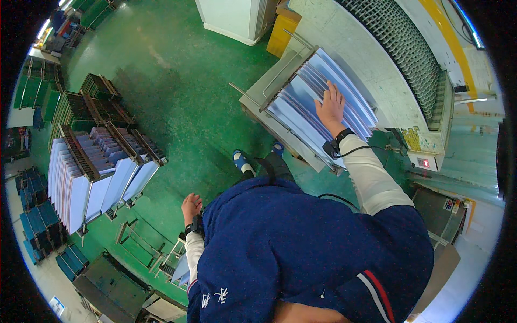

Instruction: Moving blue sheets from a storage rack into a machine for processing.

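My right hand (331, 107) reaches out to the right and lies on the top edges of a row of thin white-blue panels (307, 99), its fingers stretched and slightly apart. The panels stand on edge, leaning close together, in a metal rack on a trolley (253, 107). My left hand (192, 207) hangs beside my body, loosely bent and holding nothing. A dark strap circles each wrist, and a black cable runs from the right one.
Slotted racks (107, 151) hold more upright panels at the left. A machine with a chain-like conveyor (401, 48) stands behind the trolley. A white cabinet (234, 19) and a yellow box (283, 35) are at the far side. An empty frame (137, 242) sits on the green floor.
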{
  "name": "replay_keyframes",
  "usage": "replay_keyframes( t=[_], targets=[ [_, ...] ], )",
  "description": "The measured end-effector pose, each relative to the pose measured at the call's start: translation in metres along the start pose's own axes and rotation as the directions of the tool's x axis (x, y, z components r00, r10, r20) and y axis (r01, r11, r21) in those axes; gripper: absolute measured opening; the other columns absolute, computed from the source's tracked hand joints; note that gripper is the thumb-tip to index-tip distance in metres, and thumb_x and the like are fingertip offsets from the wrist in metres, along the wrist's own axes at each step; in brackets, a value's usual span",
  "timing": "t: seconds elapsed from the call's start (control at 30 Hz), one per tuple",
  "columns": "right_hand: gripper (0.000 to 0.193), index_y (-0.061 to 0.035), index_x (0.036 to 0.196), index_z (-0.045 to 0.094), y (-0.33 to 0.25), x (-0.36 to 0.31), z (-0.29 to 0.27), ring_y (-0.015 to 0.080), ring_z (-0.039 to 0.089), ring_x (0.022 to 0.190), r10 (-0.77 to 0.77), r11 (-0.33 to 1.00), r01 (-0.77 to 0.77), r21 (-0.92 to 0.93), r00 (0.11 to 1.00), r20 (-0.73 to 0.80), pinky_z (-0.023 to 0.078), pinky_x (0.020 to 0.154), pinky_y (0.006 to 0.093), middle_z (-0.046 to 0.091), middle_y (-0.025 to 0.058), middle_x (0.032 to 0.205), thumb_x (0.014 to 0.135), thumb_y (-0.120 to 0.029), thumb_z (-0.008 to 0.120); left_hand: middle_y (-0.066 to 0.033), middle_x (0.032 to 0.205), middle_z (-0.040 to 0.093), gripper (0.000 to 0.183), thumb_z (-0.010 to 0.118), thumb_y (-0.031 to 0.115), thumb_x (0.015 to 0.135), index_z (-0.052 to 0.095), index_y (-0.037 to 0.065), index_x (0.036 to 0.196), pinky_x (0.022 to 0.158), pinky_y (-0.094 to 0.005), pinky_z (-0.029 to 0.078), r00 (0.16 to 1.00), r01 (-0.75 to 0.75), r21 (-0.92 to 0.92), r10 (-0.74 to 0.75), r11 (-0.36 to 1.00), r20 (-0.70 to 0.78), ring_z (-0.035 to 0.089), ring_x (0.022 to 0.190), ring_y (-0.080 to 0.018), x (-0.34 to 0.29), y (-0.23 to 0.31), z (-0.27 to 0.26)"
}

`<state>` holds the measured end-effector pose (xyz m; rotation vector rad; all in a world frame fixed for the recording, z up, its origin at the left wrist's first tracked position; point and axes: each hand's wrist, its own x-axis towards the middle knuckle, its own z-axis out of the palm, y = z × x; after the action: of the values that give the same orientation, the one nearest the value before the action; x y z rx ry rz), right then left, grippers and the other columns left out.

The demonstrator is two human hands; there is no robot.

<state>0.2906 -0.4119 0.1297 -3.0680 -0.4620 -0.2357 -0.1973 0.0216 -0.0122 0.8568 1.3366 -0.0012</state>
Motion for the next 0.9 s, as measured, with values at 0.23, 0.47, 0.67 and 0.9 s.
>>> replay_keyframes(
  t=[0.23,0.47,0.67,0.9],
  targets=[
    [0.043,-0.0014,0.108,0.052,0.000,-0.001,0.000,0.0294,0.028,0.137,-0.017,1.000,0.017,-0.005,1.000,-0.024,0.025,0.110,0.0495,0.028,0.0089,0.149,0.081,-0.030,0.069,-0.0136,0.103,0.067,0.033,0.061,0.026,0.090,0.057,0.006,0.117,0.059,-0.0349,0.053,0.997,0.064,-0.039,-0.065,0.997,-0.041,0.066,0.074,-0.0245,-0.001,0.004,0.006],
    [0.041,-0.0022,0.107,0.054,0.000,0.000,-0.001,0.0290,0.028,0.137,-0.002,1.000,0.002,0.003,1.000,-0.008,0.026,0.110,0.0495,0.030,0.0086,0.148,0.081,-0.029,0.069,-0.0135,0.103,0.067,0.034,0.060,0.026,0.091,0.056,0.007,0.119,0.058,-0.0333,0.052,0.997,0.060,-0.028,-0.062,0.998,-0.049,0.066,0.075,-0.0237,-0.009,0.007,0.011],
    [0.039,-0.0023,0.107,0.053,-0.001,0.000,-0.003,0.0300,0.030,0.136,-0.006,1.000,0.007,0.016,1.000,-0.023,0.026,0.109,0.0487,0.031,0.0082,0.149,0.082,-0.028,0.068,-0.0128,0.103,0.067,0.034,0.060,0.026,0.091,0.056,0.007,0.119,0.058,-0.0331,0.052,0.997,0.055,-0.015,-0.056,0.998,-0.055,0.065,0.074,-0.0231,-0.011,0.008,0.013],
    [0.042,-0.0029,0.108,0.053,0.001,-0.001,-0.001,0.0284,0.030,0.136,-0.020,1.000,0.020,-0.004,0.999,-0.034,0.027,0.109,0.0494,0.031,0.0077,0.148,0.080,-0.030,0.070,-0.0112,0.102,0.067,0.033,0.061,0.026,0.090,0.057,0.007,0.117,0.060,-0.0346,0.052,0.996,0.060,-0.002,-0.060,0.998,-0.066,0.065,0.075,-0.0236,-0.014,0.011,0.015]
  ],
)
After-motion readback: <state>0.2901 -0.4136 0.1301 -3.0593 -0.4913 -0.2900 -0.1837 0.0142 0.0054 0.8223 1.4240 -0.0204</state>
